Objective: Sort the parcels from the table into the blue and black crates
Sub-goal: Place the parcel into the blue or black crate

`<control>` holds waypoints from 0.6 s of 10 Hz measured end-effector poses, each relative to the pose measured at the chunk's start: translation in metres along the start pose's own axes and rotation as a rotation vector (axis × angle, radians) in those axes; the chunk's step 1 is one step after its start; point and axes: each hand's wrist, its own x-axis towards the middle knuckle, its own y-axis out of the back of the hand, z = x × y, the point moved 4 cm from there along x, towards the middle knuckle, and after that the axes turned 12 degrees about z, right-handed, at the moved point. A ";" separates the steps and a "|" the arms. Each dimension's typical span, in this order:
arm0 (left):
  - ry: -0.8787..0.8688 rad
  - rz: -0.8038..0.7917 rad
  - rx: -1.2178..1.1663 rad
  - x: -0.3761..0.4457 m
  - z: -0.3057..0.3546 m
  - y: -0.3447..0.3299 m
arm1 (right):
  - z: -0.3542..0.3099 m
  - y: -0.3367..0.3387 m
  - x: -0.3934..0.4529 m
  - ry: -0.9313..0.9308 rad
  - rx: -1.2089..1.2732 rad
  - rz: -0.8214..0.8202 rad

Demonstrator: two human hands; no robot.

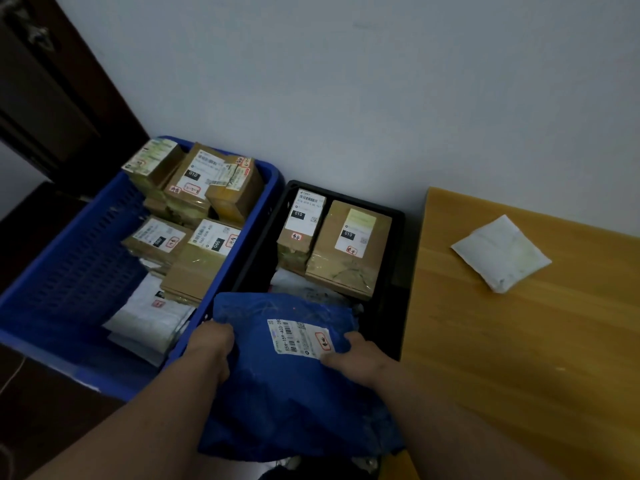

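both hands are on the blue parcel bag [287, 375], held low over the near end of the black crate [394, 237]. the left hand [211, 344] has its grip curled over the bag's left edge, and the right hand [360, 358] pinches it just beside the white label [301, 337].

to do this well, i'd lower it flat with the label up, letting the far edge go in first. beyond the grip, two brown boxes [332, 237] fill the far half of the crate, so the open room looks to be only the near half. just left of the grip runs the blue crate [69, 271] wall. off to the right, on the counter [519, 358], one white packet [502, 252] waits.
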 end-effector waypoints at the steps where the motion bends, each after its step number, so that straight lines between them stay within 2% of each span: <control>1: 0.007 0.019 0.106 0.005 0.000 -0.010 | 0.000 0.000 0.001 0.023 -0.005 -0.064; 2: 0.120 -0.042 0.040 0.001 0.008 -0.020 | 0.001 0.000 0.003 0.009 0.000 -0.144; 3: 0.034 -0.086 0.461 0.007 0.016 -0.032 | -0.003 -0.001 0.006 0.041 0.001 -0.194; 4: 0.095 -0.039 0.363 0.034 0.025 -0.051 | -0.012 -0.006 0.017 0.053 0.006 -0.227; 5: 0.182 -0.082 -0.224 0.055 0.033 -0.061 | -0.021 -0.016 0.032 0.040 0.008 -0.244; 6: 0.044 -0.159 -0.106 0.080 0.035 -0.076 | -0.028 -0.033 0.049 0.010 0.037 -0.253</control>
